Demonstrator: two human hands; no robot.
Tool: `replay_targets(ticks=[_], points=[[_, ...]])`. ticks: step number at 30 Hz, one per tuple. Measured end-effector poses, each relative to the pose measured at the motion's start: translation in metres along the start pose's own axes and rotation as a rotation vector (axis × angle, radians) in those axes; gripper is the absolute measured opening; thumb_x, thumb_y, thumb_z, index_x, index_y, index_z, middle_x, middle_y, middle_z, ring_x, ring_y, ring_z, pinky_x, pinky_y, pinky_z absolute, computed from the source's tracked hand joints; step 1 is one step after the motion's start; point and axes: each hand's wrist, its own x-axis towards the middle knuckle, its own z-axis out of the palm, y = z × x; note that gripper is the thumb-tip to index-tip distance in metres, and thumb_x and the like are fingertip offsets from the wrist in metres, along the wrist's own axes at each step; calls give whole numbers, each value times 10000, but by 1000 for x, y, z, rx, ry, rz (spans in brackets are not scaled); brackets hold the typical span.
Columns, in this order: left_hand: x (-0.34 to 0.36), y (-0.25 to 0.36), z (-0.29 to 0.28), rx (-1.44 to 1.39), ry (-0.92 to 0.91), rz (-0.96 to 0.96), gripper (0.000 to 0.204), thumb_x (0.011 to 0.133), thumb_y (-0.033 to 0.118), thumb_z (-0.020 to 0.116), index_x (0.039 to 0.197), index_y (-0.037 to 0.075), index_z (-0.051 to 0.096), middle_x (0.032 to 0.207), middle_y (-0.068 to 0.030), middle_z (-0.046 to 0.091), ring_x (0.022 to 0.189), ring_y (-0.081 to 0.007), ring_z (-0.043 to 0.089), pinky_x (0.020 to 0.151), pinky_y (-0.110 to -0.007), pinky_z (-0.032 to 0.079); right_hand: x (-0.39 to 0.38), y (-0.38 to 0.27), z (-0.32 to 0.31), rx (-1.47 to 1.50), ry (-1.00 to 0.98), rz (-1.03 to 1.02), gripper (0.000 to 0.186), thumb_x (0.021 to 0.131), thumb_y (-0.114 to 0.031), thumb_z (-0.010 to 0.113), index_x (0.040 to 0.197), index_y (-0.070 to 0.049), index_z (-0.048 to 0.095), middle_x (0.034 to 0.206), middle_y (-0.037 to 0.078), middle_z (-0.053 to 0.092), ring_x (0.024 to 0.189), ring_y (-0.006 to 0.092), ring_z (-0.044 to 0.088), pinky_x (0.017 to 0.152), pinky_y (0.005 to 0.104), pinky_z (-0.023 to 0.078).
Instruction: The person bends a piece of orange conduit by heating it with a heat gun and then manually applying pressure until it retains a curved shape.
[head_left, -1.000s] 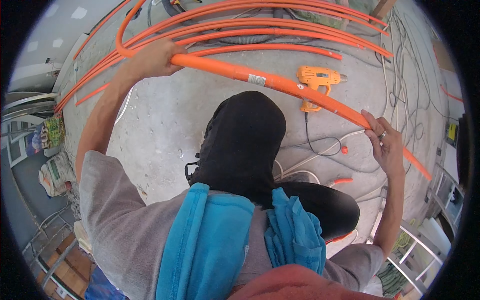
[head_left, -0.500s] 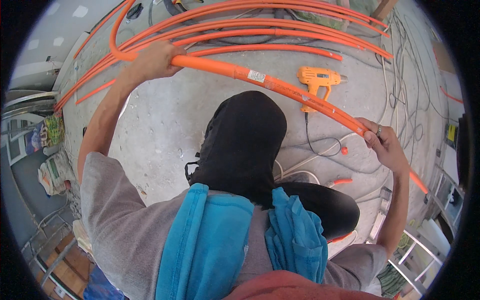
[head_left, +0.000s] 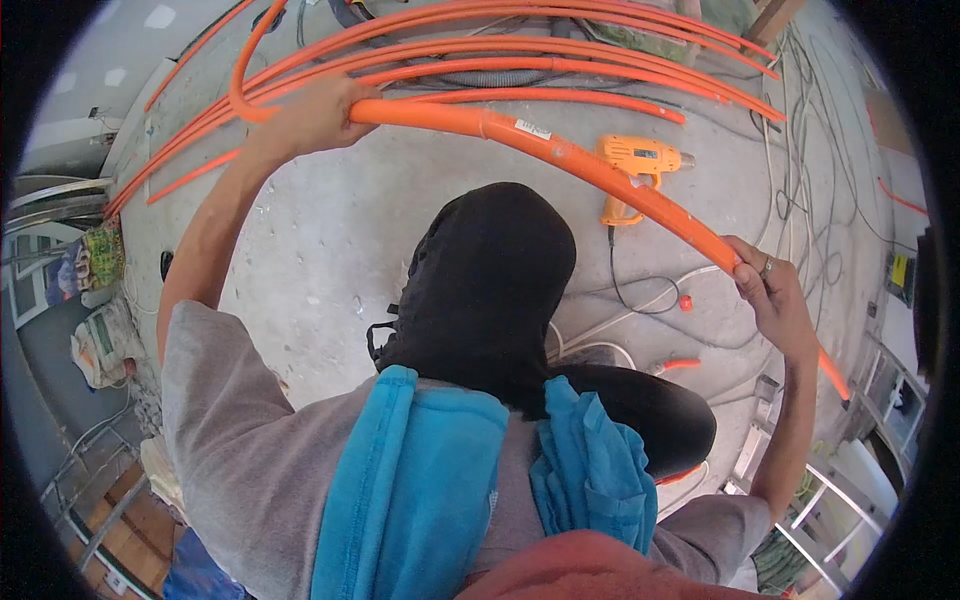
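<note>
An orange plastic conduit pipe (head_left: 590,165) arches across in front of me, with a joint ring and a small white label left of its middle. My left hand (head_left: 318,115) is closed round it at the upper left, where a hooked bend rises beyond the hand. Toward the other end my right hand (head_left: 778,305), with a ring on a finger, grips the pipe, and a tail of it sticks out past the forearm. Just below the pipe an orange heat gun (head_left: 635,155) lies on the floor, its nozzle pointing right.
Several long orange pipes (head_left: 480,50) lie across the far floor. Cables (head_left: 790,190) run tangled at the right. A small red cap (head_left: 685,303) and a short orange-handled tool (head_left: 682,364) lie near my knee. Bags (head_left: 105,345) stand at the left, a ladder (head_left: 825,500) at the lower right.
The pipe has rolled in my hands, its label moving up and right and its printed line turning out of sight. Its middle bows slightly farther up. The heat gun stays put.
</note>
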Motion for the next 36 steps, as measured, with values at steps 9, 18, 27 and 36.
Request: replay_targets(ticks=[9,18,27,36], points=[[2,4,-1,70,178,142,136,817,158,733,867,49,669,712,-162,638,686,-362,628,652,-462,486,13,-2,-26,254,-286,246,502,1089,-411,495,1422,-52,602,606,-46,404,510,60,373,482,261,337],[6,5,-13,155,261,127,199,803,196,787,957,93,715,732,-138,660,721,-351,651,675,-464,509,13,1,-14,-104,50,-118,459,971,-293,699,1346,-31,659,651,71,500,579,132,441,575,284,390],[-1,9,-37,107,196,34,269,769,108,775,1029,70,716,823,-153,694,777,-355,664,729,-451,526,21,-2,-10,-596,371,-387,485,923,-209,738,1394,-148,641,737,97,565,559,226,504,516,358,416],[-8,6,-30,54,298,45,215,765,72,731,980,81,729,760,-149,673,710,-347,641,673,-429,516,30,-5,-18,-11,93,-139,403,1029,-310,631,1292,-11,687,680,0,517,585,91,439,542,273,387]])
